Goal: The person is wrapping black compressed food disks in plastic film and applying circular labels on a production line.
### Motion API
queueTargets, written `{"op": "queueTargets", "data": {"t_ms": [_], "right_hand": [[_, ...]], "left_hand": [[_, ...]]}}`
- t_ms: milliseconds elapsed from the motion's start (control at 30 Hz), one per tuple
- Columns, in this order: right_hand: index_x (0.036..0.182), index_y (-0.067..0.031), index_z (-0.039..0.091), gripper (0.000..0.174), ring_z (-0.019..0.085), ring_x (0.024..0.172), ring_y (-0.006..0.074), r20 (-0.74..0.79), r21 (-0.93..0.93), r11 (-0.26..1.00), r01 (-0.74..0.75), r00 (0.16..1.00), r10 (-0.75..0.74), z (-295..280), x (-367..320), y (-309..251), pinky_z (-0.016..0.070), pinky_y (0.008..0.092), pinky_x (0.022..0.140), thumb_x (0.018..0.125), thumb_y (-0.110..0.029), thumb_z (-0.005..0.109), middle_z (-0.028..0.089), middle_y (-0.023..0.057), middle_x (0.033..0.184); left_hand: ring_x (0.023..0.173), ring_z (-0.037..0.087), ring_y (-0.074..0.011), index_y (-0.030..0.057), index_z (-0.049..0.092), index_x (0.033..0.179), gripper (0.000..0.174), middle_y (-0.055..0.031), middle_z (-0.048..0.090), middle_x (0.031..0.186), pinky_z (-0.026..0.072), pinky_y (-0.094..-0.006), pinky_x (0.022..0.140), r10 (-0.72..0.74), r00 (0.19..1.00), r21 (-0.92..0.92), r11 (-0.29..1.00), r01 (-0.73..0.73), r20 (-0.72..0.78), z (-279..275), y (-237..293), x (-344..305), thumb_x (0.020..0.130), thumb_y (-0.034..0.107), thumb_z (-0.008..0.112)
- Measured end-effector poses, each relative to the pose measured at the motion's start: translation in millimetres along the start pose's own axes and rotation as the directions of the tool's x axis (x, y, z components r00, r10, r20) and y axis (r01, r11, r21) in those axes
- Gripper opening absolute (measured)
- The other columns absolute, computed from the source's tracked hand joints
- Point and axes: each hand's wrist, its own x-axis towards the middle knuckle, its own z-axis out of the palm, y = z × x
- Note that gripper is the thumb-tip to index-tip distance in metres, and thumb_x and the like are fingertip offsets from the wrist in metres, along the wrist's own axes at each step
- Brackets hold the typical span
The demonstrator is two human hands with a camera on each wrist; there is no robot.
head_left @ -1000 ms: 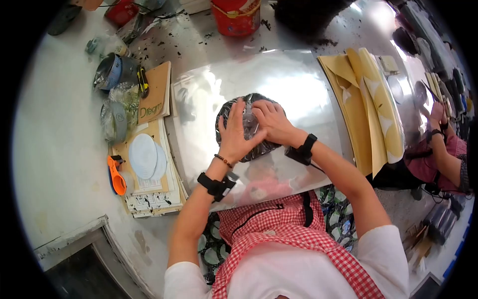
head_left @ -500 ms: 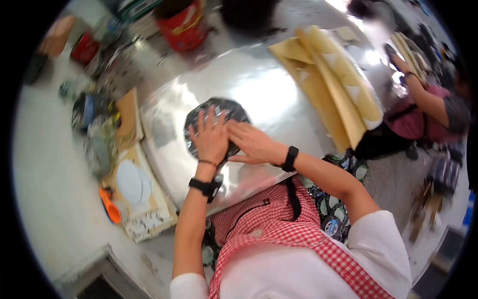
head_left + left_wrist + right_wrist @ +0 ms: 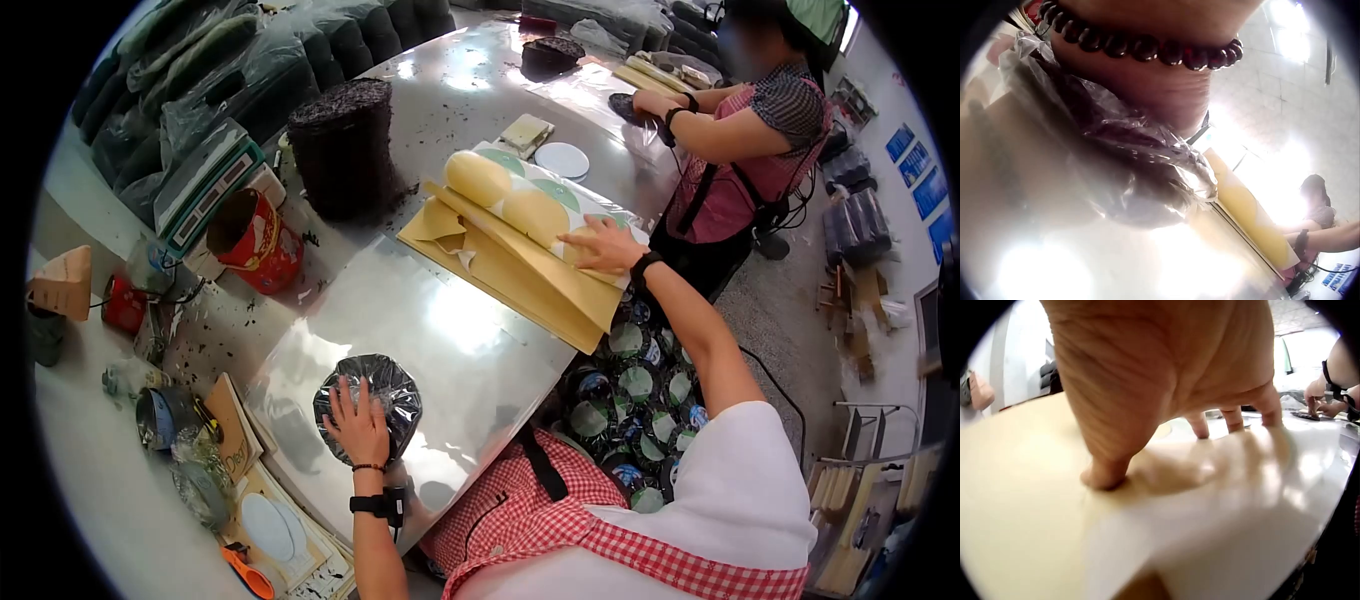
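A round black bundle in clear plastic wrap (image 3: 398, 392) lies on the shiny metal sheet (image 3: 500, 390) in the head view. My left hand (image 3: 360, 430) rests on it with fingers spread; in the left wrist view the crinkled wrap (image 3: 1147, 162) bunches under the palm. To the right, my right hand (image 3: 605, 248) touches a white sheet with yellow and pale green oval stickers (image 3: 535, 212), its fingers apart. The right wrist view shows the thumb and fingertips down on this glossy sheet (image 3: 1210, 519). Yellow-brown paper (image 3: 500, 280) lies along the sheet's near side.
A red bucket (image 3: 262, 255) and a dark, tall stack (image 3: 343, 150) stand at the back. Cardboard, pale oval discs (image 3: 268, 527) and an orange-handled tool (image 3: 245, 572) lie left. Another person (image 3: 760, 130) works at the far right. Wrapped round items (image 3: 640, 400) fill the space below the table's edge.
My right hand has left the wrapped bundle and moved right onto the sticker sheet. The left hand has stayed on the bundle. The head view has swung to the right.
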Motion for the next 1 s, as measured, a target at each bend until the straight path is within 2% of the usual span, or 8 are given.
{"op": "queueTargets", "data": {"t_ms": [133,267,333,433,533,600,633,1000], "right_hand": [[0.151,-0.0072,0.020,0.095,0.054,0.119,0.0282,0.195,0.586,0.773,-0.243,0.968,0.157,-11.0,19.4,9.2,0.0482,0.0353,0.083,0.081,-0.046,0.071,0.049,0.0279,0.133],[0.139,0.0004,0.043,0.064,0.062,0.111,0.0219,0.365,0.896,0.370,-0.246,0.882,-0.297,-74.7,-21.2,-68.1,0.0500,0.0309,0.081,0.092,-0.040,0.059,0.063,0.0171,0.121],[0.139,-0.0036,0.044,0.059,0.054,0.121,0.0252,-0.392,0.522,0.833,0.183,0.919,0.044,-0.6,-26.3,-72.4,0.0459,0.0353,0.092,0.093,-0.039,0.057,0.059,0.0201,0.125],[0.127,-0.0113,0.054,0.042,0.053,0.116,0.0380,-0.305,0.060,0.852,0.520,0.822,-0.481,32.8,-85.0,-107.0,0.0431,0.0398,0.097,0.092,-0.036,0.056,0.057,0.0224,0.122],[0.118,-0.0049,0.054,0.041,0.050,0.115,0.0378,0.025,0.679,0.731,0.062,0.994,-0.108,14.4,-60.5,-75.1,0.0430,0.0395,0.096,0.086,-0.028,0.064,0.054,0.0203,0.125],[0.108,-0.0024,0.055,0.044,0.057,0.098,0.0387,-0.558,-0.068,0.985,-0.157,0.824,0.093,15.0,-50.7,-47.9,0.0489,0.0447,0.084,0.072,-0.022,0.072,0.057,0.0198,0.105],[0.109,-0.0041,0.055,0.042,0.058,0.094,0.0394,-0.376,-0.079,0.969,-0.236,0.907,0.190,5.7,-51.4,-38.2,0.0499,0.0443,0.082,0.074,-0.022,0.071,0.057,0.0207,0.105],[0.086,-0.0058,0.062,0.016,0.060,0.074,0.0403,-0.187,0.004,1.000,-0.003,0.982,0.004,5.3,-35.9,-3.2,0.0492,0.0481,0.069,0.084,-0.020,0.053,0.060,0.0221,0.074]], "left_hand": [[0.143,0.023,-0.0297,0.0270,0.045,0.142,0.044,-0.0028,0.027,0.156,0.0125,-0.0609,0.110,0.031,0.999,-0.040,0.999,-0.031,0.011,2.9,-7.9,1.9,0.099,0.034,0.035],[0.143,0.022,-0.0292,0.0255,0.044,0.143,0.045,-0.0016,0.026,0.156,0.0111,-0.0595,0.111,0.028,0.999,-0.031,0.999,-0.027,0.042,2.3,-6.4,-0.8,0.101,0.032,0.030],[0.143,0.022,-0.0291,0.0240,0.043,0.144,0.045,-0.0016,0.025,0.157,0.0114,-0.0597,0.111,0.015,1.000,-0.066,0.998,-0.014,0.020,4.3,-5.6,0.8,0.101,0.030,0.030],[0.144,0.021,-0.0276,0.0240,0.037,0.147,0.047,-0.0013,0.025,0.157,0.0118,-0.0594,0.111,0.021,1.000,-0.008,1.000,-0.021,0.018,8.5,-7.1,-0.6,0.102,0.030,0.028],[0.145,0.020,-0.0258,0.0244,0.033,0.149,0.047,-0.0007,0.024,0.157,0.0122,-0.0593,0.111,0.015,1.000,0.021,1.000,-0.015,0.019,8.0,-6.7,-1.1,0.102,0.031,0.026],[0.144,0.021,-0.0281,0.0218,0.036,0.147,0.048,-0.0026,0.024,0.157,0.0131,-0.0596,0.111,0.013,1.000,0.002,1.000,-0.013,0.017,6.2,-5.0,0.4,0.101,0.029,0.030],[0.144,0.021,-0.0277,0.0210,0.036,0.147,0.048,-0.0026,0.024,0.157,0.0132,-0.0593,0.111,0.007,1.000,-0.001,1.000,-0.007,0.026,7.2,-6.0,0.1,0.101,0.029,0.030],[0.144,0.023,-0.0258,0.0201,0.035,0.148,0.048,-0.0015,0.027,0.156,0.0144,-0.0560,0.111,0.040,0.999,0.039,0.999,-0.038,-0.035,11.2,-10.6,0.3,0.101,0.028,0.030]]}}
